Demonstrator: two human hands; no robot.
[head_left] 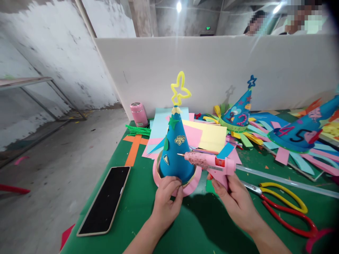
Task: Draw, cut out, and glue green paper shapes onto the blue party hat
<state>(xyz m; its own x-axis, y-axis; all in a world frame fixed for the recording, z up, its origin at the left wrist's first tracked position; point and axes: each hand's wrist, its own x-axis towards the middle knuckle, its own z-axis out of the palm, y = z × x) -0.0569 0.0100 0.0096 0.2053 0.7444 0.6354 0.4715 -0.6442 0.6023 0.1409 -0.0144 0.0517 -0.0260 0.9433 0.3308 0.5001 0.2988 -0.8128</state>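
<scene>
Black phone (106,200) on green tabletop (132,225), well apart from pink canister (138,114).

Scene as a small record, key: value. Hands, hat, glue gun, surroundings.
left hand: fingers on the pink ring at the blue cone hat's base
right hand: grips pink glue gun
nozzle: points left, across the hat; contact unclear
hat: upright, yellow star-like topper
surface: green table
left side: phone, green stems, pink container
right side: scissors, two decorated blue hats
</scene>
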